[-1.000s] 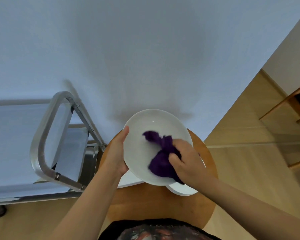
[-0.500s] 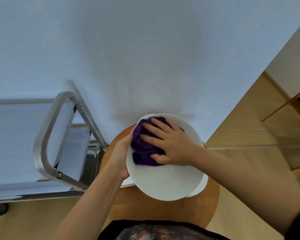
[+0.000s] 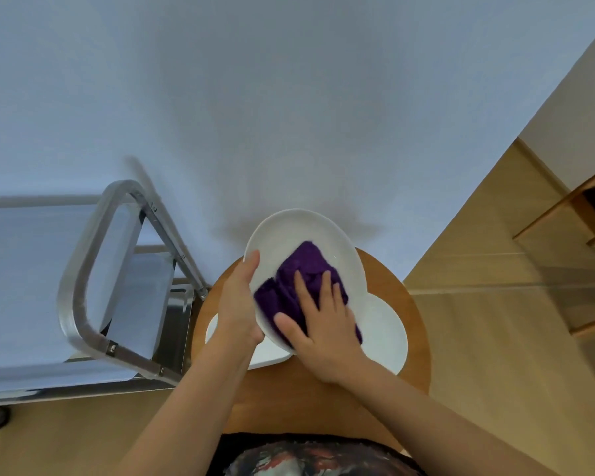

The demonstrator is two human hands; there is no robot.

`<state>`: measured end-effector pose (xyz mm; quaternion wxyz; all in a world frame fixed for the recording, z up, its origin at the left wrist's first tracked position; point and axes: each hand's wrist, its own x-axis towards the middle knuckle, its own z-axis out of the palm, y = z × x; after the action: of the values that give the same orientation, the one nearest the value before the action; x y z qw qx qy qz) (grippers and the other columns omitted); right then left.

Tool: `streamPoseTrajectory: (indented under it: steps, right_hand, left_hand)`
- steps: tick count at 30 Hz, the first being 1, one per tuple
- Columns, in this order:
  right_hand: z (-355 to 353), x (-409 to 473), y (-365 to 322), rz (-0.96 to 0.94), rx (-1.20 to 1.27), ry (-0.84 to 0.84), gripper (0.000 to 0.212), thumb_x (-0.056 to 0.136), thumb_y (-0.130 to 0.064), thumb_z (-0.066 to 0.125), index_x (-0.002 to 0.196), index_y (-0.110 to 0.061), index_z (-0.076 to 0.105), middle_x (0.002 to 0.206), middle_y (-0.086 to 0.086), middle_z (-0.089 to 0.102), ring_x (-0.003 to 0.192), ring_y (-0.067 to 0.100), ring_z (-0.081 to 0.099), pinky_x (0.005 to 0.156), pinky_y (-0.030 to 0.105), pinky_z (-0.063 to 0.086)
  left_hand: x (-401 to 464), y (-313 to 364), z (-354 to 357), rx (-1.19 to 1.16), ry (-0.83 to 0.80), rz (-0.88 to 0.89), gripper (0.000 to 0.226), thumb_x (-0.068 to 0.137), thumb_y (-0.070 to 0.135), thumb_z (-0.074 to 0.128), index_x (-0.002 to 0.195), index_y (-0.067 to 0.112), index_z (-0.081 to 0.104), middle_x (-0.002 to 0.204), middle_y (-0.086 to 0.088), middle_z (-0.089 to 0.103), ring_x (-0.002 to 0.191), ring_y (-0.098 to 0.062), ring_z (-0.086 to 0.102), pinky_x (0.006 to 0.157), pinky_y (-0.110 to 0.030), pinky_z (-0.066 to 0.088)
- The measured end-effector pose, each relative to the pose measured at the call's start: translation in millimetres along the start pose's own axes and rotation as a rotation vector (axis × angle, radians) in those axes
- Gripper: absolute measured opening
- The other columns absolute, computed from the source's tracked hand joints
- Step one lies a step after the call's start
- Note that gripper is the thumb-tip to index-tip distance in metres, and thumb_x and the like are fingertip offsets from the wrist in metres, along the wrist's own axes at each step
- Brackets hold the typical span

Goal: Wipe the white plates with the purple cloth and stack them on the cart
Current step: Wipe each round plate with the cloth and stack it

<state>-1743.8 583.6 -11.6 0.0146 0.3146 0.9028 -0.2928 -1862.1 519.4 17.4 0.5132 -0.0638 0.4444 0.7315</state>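
Round wooden table point(image 3: 323, 389) beneath: I see my left hand point(image 3: 236, 304) gripping one glossy white plate point(image 3: 289, 235), tilted. Right hand point(image 3: 323, 324), fingers flat, presses one bunched purple cloth point(image 3: 306, 269); two more plates point(image 3: 385, 331) below.

Cart point(image 3: 83, 304) left of stool point(image 3: 416, 338); plates point(image 3: 389, 334) on stool.

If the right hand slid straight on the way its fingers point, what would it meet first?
The right hand lies flat on the purple cloth, fingers pointing up the held plate. Sliding on, it would probably cross the rest of the cloth, then bare plate toward the far rim. Beyond that only wall shows, though depth is unclear.
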Motion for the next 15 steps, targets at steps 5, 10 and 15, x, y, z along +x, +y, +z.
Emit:
streamPoseTrajectory:
  steps: [5, 10, 15]
  right_hand:
    - [-4, -7, -5, -0.203, 0.023, -0.099, 0.086, 0.076, -0.074, 0.049, 0.147, -0.044, 0.010, 0.160, -0.003, -0.004, 0.146, 0.023, -0.007, 0.117, 0.047, 0.007]
    - [-9, -17, 0, -0.367, -0.148, 0.114, 0.042, 0.086, -0.023, 0.065, 0.126, -0.014, 0.055, 0.123, 0.007, 0.062, 0.109, 0.026, 0.058, 0.090, 0.035, 0.046]
    - [-42, -17, -12, -0.350, 0.067, 0.144, 0.019, 0.082, -0.018, 0.068, 0.099, -0.018, 0.060, 0.079, -0.011, 0.060, 0.071, 0.008, 0.054, 0.062, 0.014, 0.039]
  left_hand:
    - [6, 7, -7, -0.061, 0.126, -0.040, 0.059, 0.074, 0.053, 0.067, 0.109, 0.006, 0.063, 0.093, -0.017, 0.073, 0.082, -0.034, 0.071, 0.068, -0.045, 0.057]
    - [9, 14, -8, 0.065, 0.193, 0.015, 0.048, 0.087, 0.048, 0.058, 0.119, 0.012, 0.058, 0.104, -0.015, 0.071, 0.090, -0.035, 0.069, 0.065, -0.041, 0.057]
    - [10, 31, -1, 0.143, 0.167, 0.065, 0.048, 0.085, 0.052, 0.056, 0.115, 0.014, 0.062, 0.097, -0.010, 0.073, 0.085, -0.028, 0.070, 0.067, -0.036, 0.056]
